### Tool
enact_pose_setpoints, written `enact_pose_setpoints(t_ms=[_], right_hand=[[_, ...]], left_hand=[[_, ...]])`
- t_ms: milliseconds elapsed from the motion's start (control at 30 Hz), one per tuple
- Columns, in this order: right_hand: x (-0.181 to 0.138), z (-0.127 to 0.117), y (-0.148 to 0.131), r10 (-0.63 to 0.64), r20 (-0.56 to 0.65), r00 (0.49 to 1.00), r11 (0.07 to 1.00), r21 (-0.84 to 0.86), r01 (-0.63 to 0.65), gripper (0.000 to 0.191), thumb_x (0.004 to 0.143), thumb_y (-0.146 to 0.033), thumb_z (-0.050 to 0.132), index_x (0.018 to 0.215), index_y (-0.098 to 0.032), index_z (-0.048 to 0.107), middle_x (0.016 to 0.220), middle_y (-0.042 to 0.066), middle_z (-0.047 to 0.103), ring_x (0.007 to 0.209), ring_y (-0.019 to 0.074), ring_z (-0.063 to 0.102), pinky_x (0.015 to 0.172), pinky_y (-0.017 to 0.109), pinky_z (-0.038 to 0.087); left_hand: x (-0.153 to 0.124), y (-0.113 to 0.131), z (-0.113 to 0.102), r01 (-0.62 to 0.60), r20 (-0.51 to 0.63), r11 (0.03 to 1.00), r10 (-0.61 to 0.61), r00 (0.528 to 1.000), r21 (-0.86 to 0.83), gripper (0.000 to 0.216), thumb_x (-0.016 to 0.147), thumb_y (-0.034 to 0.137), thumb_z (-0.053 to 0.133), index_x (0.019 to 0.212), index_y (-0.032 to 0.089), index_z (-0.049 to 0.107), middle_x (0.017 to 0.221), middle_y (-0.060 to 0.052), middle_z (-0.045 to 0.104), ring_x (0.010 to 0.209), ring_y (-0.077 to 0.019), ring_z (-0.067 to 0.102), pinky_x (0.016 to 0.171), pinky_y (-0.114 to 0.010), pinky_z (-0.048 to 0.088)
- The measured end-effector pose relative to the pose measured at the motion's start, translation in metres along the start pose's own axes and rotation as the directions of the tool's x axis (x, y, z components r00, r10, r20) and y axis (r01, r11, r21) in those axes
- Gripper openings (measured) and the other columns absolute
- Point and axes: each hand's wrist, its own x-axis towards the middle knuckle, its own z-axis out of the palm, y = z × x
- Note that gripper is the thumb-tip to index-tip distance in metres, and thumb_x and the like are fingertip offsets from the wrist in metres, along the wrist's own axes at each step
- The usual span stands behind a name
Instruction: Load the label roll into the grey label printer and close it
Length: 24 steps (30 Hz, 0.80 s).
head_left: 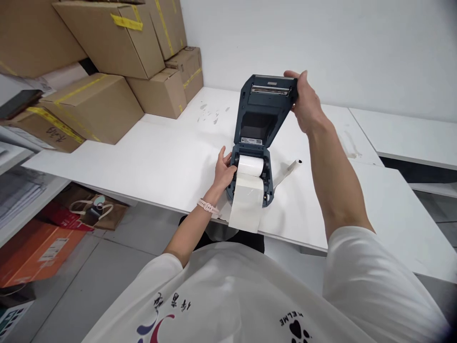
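Observation:
A dark blue-grey label printer (270, 164) stands on the white table with its lid (257, 102) swung up. Inside lies a roll of white labels (250, 165), and a strip of label paper (246, 202) runs out over the front toward me. My right hand (306, 100) grips the raised lid at its upper right corner. At the base's left side is my left hand (224, 170), thumb on the rim beside the roll and fingers against the outer wall. To the right of the printer, a thin pale roll with a dark end (294, 166) lies on the table.
Cardboard boxes (107, 43) with yellow tape are stacked at the back left. The white table (171, 162) meets a white wall behind. Below on the left are an orange box (43, 252) and a brown paper bag (110, 216). Another white table section (421, 133) adjoins at right.

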Motion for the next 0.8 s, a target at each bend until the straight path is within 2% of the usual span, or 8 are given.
enact_pose_setpoints(t_ms=[100,167,267,333,433,533,667,800], right_hand=[[-0.018,0.007,0.001,-0.147,-0.063,0.987,0.988,-0.064,0.143,0.07,0.087,-0.09,0.037,0.13,-0.039,0.059,0.141,-0.004,0.064,0.13,0.0273,0.054,0.113,0.053,0.044],[-0.032,0.007,-0.001,-0.188,-0.047,0.981,0.98,-0.074,0.185,0.06,0.087,-0.089,0.04,0.124,-0.046,0.058,0.137,-0.008,0.066,0.127,0.0238,0.052,0.112,0.048,0.043],[-0.043,0.009,-0.007,-0.22,-0.045,0.974,0.972,-0.099,0.215,0.06,0.088,-0.089,0.036,0.123,-0.045,0.058,0.133,-0.007,0.068,0.124,0.0227,0.051,0.112,0.048,0.041],[-0.045,0.011,-0.011,-0.23,-0.075,0.97,0.967,-0.129,0.22,0.069,0.087,-0.091,0.031,0.124,-0.039,0.058,0.134,-0.002,0.067,0.123,0.0247,0.053,0.11,0.05,0.042],[-0.044,0.013,-0.014,-0.22,-0.102,0.97,0.967,-0.153,0.203,0.074,0.084,-0.094,0.028,0.122,-0.039,0.059,0.131,0.001,0.066,0.124,0.0287,0.056,0.102,0.049,0.049],[-0.041,0.014,-0.014,-0.193,-0.107,0.975,0.974,-0.138,0.178,0.071,0.082,-0.095,0.029,0.119,-0.042,0.06,0.128,0.001,0.067,0.124,0.0306,0.056,0.097,0.048,0.051],[-0.039,0.014,-0.012,-0.22,-0.128,0.967,0.973,-0.094,0.209,0.069,0.081,-0.095,0.033,0.113,-0.042,0.062,0.124,-0.002,0.068,0.118,0.0282,0.056,0.098,0.047,0.05],[-0.039,0.015,-0.009,-0.256,-0.132,0.958,0.965,-0.088,0.246,0.064,0.084,-0.093,0.032,0.111,-0.043,0.062,0.123,-0.002,0.067,0.119,0.0282,0.056,0.097,0.047,0.049]], left_hand=[[-0.005,0.007,-0.003,-0.119,-0.044,0.969,0.131,0.99,0.215,0.087,0.083,0.01,0.053,0.161,0.027,0.019,0.167,-0.015,0.037,0.15,-0.0294,0.045,0.112,-0.049,0.051],[-0.005,0.015,-0.005,-0.269,-0.027,0.862,0.31,0.95,0.429,0.074,0.082,0.008,0.054,0.152,0.026,0.037,0.165,-0.013,0.038,0.154,-0.0317,0.035,0.118,-0.055,0.043],[0.0,0.028,-0.005,-0.507,0.181,0.577,0.529,0.829,0.641,0.061,0.083,0.003,0.05,0.14,0.024,0.054,0.159,-0.013,0.046,0.151,-0.032,0.034,0.122,-0.06,0.034],[0.004,0.034,-0.003,-0.636,0.371,0.428,0.553,0.746,0.642,0.057,0.084,-0.002,0.044,0.131,0.023,0.062,0.151,-0.012,0.056,0.145,-0.0296,0.043,0.119,-0.059,0.037],[0.001,0.041,0.001,-0.739,0.609,0.372,0.419,0.673,0.561,0.051,0.088,-0.003,0.037,0.116,0.022,0.072,0.131,-0.009,0.072,0.127,-0.025,0.061,0.106,-0.048,0.051],[-0.021,0.049,0.0,-0.704,0.698,0.428,0.205,0.686,0.566,0.046,0.101,0.013,0.031,0.126,0.022,0.069,0.129,-0.007,0.075,0.12,-0.0234,0.068,0.097,-0.041,0.056],[-0.061,0.058,0.0,-0.678,0.727,0.414,0.053,0.684,0.608,0.069,0.103,0.06,0.032,0.158,0.018,0.038,0.169,-0.013,0.035,0.158,-0.0311,0.031,0.128,-0.051,0.03],[-0.083,0.056,0.011,-0.629,0.684,0.374,-0.019,0.73,0.681,0.099,0.095,0.076,0.033,0.164,0.008,0.016,0.175,-0.021,0.003,0.163,-0.0344,-0.005,0.134,-0.054,0.004]])
